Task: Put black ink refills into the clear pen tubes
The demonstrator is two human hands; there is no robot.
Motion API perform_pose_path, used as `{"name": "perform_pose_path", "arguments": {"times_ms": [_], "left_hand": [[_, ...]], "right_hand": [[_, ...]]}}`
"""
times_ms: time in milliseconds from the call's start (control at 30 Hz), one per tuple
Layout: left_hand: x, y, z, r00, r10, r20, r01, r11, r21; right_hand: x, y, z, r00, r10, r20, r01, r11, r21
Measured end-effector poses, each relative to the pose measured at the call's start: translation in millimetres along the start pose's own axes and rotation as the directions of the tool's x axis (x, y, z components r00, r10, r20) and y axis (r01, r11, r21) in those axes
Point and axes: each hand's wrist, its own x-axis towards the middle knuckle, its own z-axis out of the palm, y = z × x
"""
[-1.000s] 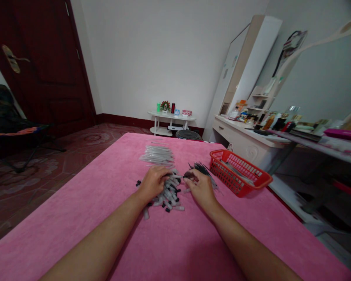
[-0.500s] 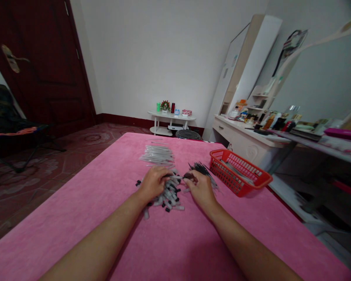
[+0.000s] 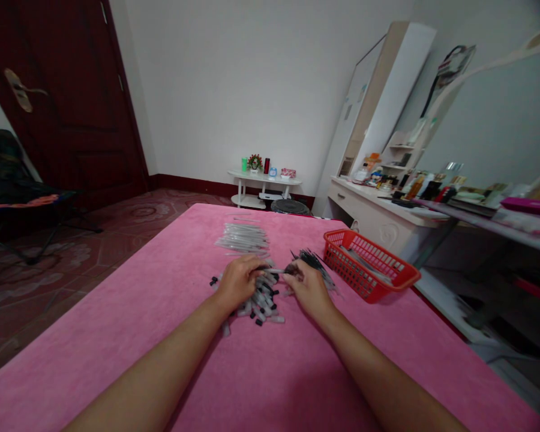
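My left hand (image 3: 239, 281) is closed, gripping one end of a slim whitish pen (image 3: 275, 271) held level above the cloth. At the pen's other end, the fingers of my right hand (image 3: 308, 285) are pinched together; what their tips cover is hidden. Beneath and between both hands lies a heap of clear pen caps with black pieces among them (image 3: 261, 305). Beyond my left hand, clear pen barrels (image 3: 242, 237) lie in a row. Thin dark-ended pen refills (image 3: 314, 260) are bunched just past my right hand.
A red plastic basket (image 3: 368, 284) with long thin pieces inside stands right of the refills. Pink cloth (image 3: 270, 372) covers the table. Behind it are a round dark stool (image 3: 290, 207) and a small white side table (image 3: 234, 174). A cluttered dressing table (image 3: 364, 201) stands at right.
The pen's right end now meets my right fingertips, where a short dark piece showed before. Both hands stay almost in place.
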Motion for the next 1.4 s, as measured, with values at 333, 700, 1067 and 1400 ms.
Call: {"name": "perform_pose_path", "arguments": {"times_ms": [333,700,1067,1400], "left_hand": [[1.2,-2.6,-1.0,1.000,0.002,-0.006,-0.003,0.998,-0.058],[0.3,-0.8,-1.4,0.999,0.011,0.031,-0.008,0.997,-0.078],[-1.2,-4.4,-0.5,0.999,0.008,0.033,-0.006,0.997,-0.076],[-0.2,-4.6,-0.9,1.000,0.008,0.025,-0.006,0.997,-0.080]], "right_hand": [[-2.1,-4.0,-2.9,1.000,-0.024,0.001,0.024,0.999,-0.033],[-2.7,-3.8,-4.3,0.999,-0.033,-0.011,0.031,0.994,-0.107],[-1.1,-1.3,-4.8,0.998,-0.056,0.009,0.056,0.982,-0.180],[-2.0,-2.5,-5.9,0.995,-0.083,0.051,0.091,0.976,-0.197]]}}
